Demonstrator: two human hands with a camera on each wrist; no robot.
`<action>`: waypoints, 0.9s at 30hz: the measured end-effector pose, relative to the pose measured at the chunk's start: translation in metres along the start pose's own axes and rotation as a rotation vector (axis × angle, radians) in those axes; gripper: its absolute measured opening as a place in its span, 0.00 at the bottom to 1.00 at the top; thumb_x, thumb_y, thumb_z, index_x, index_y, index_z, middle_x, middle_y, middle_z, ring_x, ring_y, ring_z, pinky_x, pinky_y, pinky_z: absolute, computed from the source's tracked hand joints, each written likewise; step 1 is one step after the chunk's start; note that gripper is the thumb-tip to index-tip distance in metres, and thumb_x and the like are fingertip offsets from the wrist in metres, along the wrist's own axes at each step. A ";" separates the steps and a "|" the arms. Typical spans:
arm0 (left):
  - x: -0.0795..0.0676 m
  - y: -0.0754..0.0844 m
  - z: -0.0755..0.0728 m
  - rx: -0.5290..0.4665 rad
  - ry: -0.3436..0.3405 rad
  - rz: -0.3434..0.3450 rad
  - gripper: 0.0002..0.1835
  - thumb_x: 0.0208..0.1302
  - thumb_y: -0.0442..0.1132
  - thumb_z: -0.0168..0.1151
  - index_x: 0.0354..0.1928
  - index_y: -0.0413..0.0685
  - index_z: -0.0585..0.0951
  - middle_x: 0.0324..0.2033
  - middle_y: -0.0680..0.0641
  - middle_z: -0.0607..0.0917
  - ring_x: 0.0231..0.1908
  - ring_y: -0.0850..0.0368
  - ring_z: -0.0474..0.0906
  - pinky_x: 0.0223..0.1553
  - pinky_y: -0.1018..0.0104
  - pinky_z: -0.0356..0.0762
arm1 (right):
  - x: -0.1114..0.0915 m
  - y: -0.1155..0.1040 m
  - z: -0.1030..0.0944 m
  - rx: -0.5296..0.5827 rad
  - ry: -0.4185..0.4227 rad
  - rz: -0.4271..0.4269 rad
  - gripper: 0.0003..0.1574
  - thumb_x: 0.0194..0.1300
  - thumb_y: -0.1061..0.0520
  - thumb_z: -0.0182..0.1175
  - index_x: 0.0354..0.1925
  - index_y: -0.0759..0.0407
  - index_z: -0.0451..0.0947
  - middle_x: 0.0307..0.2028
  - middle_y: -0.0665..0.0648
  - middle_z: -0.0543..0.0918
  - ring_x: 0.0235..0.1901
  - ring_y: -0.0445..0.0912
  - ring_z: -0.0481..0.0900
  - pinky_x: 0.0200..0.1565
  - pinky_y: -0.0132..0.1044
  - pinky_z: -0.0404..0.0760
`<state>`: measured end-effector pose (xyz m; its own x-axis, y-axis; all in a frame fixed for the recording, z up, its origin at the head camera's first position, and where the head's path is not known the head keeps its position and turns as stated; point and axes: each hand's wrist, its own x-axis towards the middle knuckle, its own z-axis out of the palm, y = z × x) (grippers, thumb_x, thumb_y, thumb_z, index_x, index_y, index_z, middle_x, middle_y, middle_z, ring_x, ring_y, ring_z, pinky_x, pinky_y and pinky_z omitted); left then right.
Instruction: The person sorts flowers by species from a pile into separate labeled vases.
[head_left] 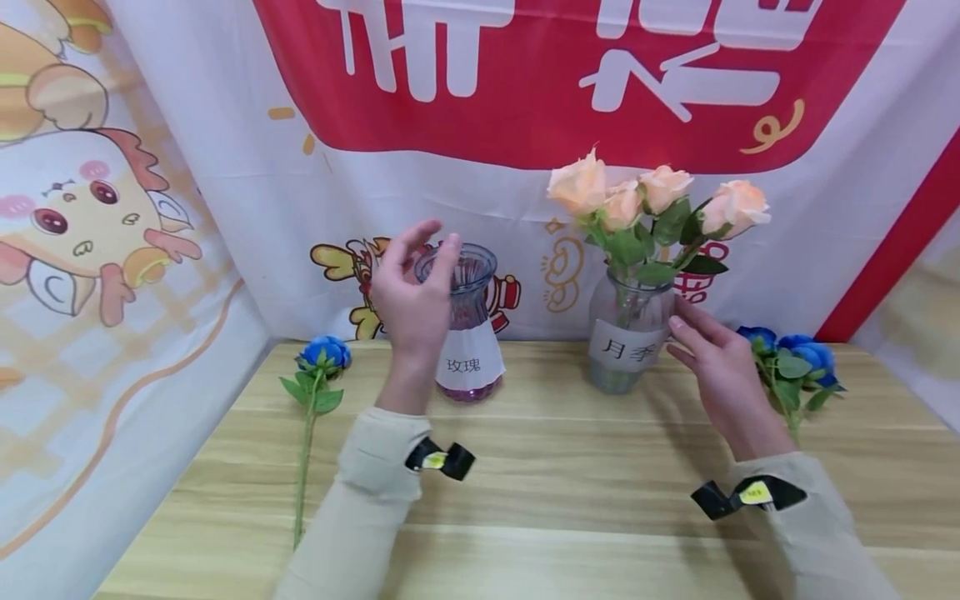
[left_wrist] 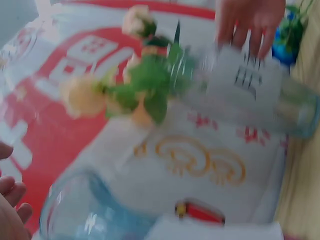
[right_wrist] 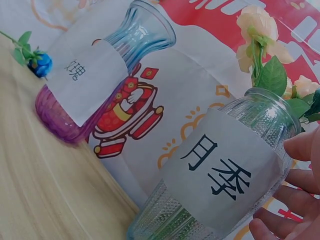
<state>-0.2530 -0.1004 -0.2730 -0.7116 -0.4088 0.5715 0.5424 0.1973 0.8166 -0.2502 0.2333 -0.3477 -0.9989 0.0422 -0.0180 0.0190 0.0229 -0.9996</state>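
In the head view my left hand (head_left: 415, 296) is raised in front of the left side of a glass vase (head_left: 468, 312), blue at the flared rim and purple at the base, with a white paper label. Its thumb and fingers are spread apart and hold nothing. My right hand (head_left: 718, 371) is at the right side of a clear glass vase (head_left: 630, 342), also labelled, that carries several peach roses (head_left: 648, 196). The right wrist view shows the right fingers (right_wrist: 295, 197) loosely bent beside this vase; whether they touch it I cannot tell.
A single blue rose (head_left: 322, 358) lies on the wooden table (head_left: 555, 483) at the left. More blue flowers (head_left: 798, 362) lie beyond my right hand. Close behind the vases hangs a printed cloth (head_left: 495, 200), and another patterned cloth (head_left: 90, 275) closes the left side.
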 end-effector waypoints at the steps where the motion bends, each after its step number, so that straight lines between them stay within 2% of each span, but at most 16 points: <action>1: 0.004 -0.005 -0.007 0.018 -0.016 -0.019 0.21 0.71 0.52 0.71 0.62 0.55 0.85 0.60 0.56 0.87 0.65 0.62 0.77 0.72 0.53 0.74 | 0.000 0.000 0.000 -0.002 0.000 0.000 0.51 0.77 0.34 0.57 0.85 0.46 0.49 0.87 0.49 0.48 0.86 0.52 0.48 0.82 0.54 0.58; 5: 0.012 -0.021 -0.029 0.060 -0.109 -0.120 0.28 0.70 0.55 0.71 0.69 0.62 0.80 0.69 0.60 0.80 0.73 0.62 0.69 0.79 0.47 0.62 | 0.000 0.001 0.000 -0.011 -0.001 0.003 0.50 0.77 0.34 0.57 0.85 0.45 0.50 0.87 0.49 0.48 0.86 0.52 0.49 0.82 0.55 0.58; 9: 0.016 -0.035 -0.038 0.030 -0.221 -0.189 0.32 0.71 0.53 0.71 0.75 0.60 0.75 0.75 0.57 0.76 0.77 0.57 0.68 0.80 0.45 0.62 | 0.000 0.001 0.000 -0.023 0.001 0.003 0.50 0.77 0.34 0.57 0.85 0.44 0.50 0.87 0.49 0.48 0.86 0.52 0.49 0.82 0.55 0.58; 13: 0.017 -0.044 -0.040 -0.020 -0.311 -0.237 0.33 0.73 0.51 0.69 0.76 0.60 0.73 0.76 0.53 0.75 0.76 0.56 0.69 0.80 0.49 0.64 | 0.000 0.002 -0.001 -0.029 0.002 -0.001 0.49 0.78 0.34 0.56 0.85 0.44 0.49 0.87 0.49 0.48 0.86 0.52 0.49 0.82 0.55 0.58; 18: 0.016 -0.052 -0.041 -0.084 -0.368 -0.247 0.31 0.75 0.49 0.66 0.77 0.60 0.72 0.74 0.52 0.75 0.75 0.56 0.71 0.79 0.52 0.67 | 0.000 0.003 -0.001 -0.036 0.001 -0.009 0.49 0.78 0.34 0.56 0.85 0.44 0.49 0.87 0.50 0.49 0.86 0.52 0.50 0.82 0.56 0.58; 27: 0.017 -0.058 -0.044 -0.081 -0.423 -0.223 0.32 0.78 0.48 0.63 0.80 0.55 0.68 0.76 0.50 0.73 0.78 0.54 0.68 0.82 0.52 0.61 | 0.001 0.003 0.000 -0.057 0.012 -0.006 0.49 0.78 0.33 0.55 0.85 0.44 0.48 0.87 0.49 0.48 0.86 0.52 0.48 0.82 0.57 0.58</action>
<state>-0.2767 -0.1580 -0.3141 -0.9247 -0.0318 0.3794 0.3766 0.0696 0.9237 -0.2510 0.2330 -0.3509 -0.9985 0.0537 -0.0114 0.0157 0.0804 -0.9966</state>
